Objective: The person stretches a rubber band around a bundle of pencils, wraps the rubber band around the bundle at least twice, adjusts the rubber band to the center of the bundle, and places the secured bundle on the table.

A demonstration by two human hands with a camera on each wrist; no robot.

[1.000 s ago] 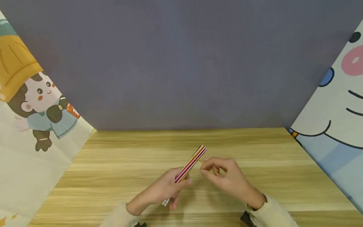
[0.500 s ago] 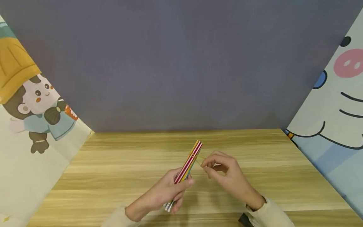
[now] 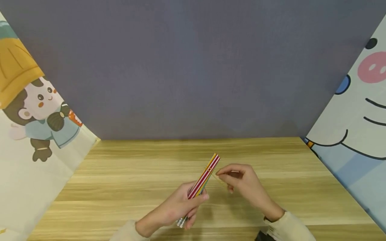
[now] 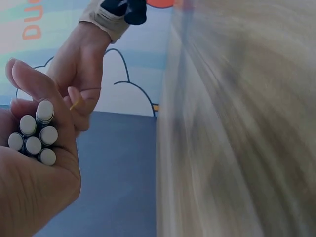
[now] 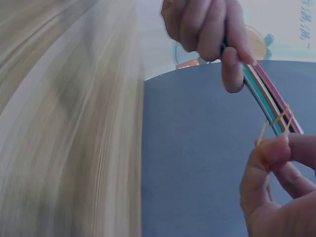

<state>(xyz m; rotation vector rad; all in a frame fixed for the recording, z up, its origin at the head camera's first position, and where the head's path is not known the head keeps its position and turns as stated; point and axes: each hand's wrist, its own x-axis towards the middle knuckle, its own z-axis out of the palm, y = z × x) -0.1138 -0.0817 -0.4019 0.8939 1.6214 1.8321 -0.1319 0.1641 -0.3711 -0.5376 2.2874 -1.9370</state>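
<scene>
My left hand [image 3: 181, 205] grips a bundle of striped pencils [image 3: 204, 177], coloured red, white, yellow and teal. The bundle tilts up and to the right, above the table. Several round white pencil ends [image 4: 33, 144] poke out of that hand's lower side in the left wrist view. Around the bundle's upper part runs a thin yellow rubber band [image 5: 280, 117]. Just right of the pencils, my right hand [image 3: 248, 185] pinches a stretched loop of this band between thumb and forefinger. The band's far side is hidden behind the bundle.
Both hands are over a wood-grain table [image 3: 126, 174]. A grey panel [image 3: 193, 73] rises at its back edge. Cartoon-printed panels stand at the left [image 3: 45, 110] and right [image 3: 359, 113].
The bundle turns slightly in my left hand and shifts a little up, then back down. My right hand keeps pulling the rubber band to the right, its fingers shifting slightly.
</scene>
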